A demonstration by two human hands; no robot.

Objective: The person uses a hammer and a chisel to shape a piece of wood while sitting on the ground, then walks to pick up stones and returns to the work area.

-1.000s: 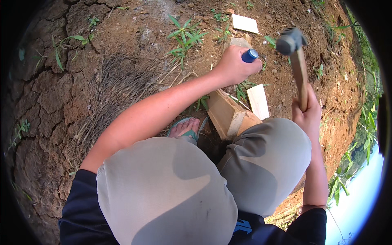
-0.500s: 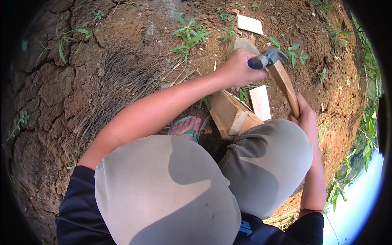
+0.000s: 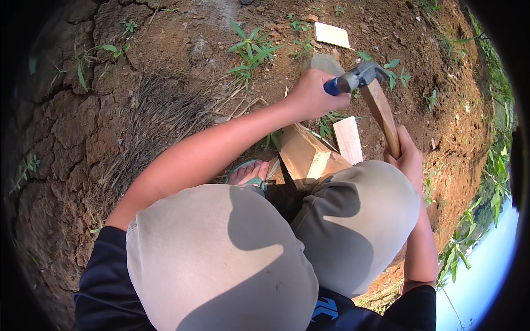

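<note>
My right hand (image 3: 407, 150) is wrapped round the lower end of a wooden handle; this is a claw hammer (image 3: 381, 107) with a grey metal head. The head is up beside my left hand (image 3: 317, 96), its face at the end of a blue-handled tool (image 3: 331, 86). My left hand is closed round that tool, and its fingers hide most of it. Whether face and handle touch I cannot tell. Below and behind the left hand lies a thick block of timber (image 3: 302, 151), its near end by my right knee.
Thin flat wood pieces lie on the soil, one beside the block (image 3: 348, 139) and one farther off (image 3: 332, 35). A grey stone-like lump (image 3: 326, 64) shows past my left hand. Dry grass (image 3: 160, 110) and green weeds (image 3: 251, 52) are at left; my sandalled foot (image 3: 248, 174) is near the block.
More of the blue handle now shows between my left hand and the hammer head. The left hand has shifted slightly left. Both hands keep their grips.
</note>
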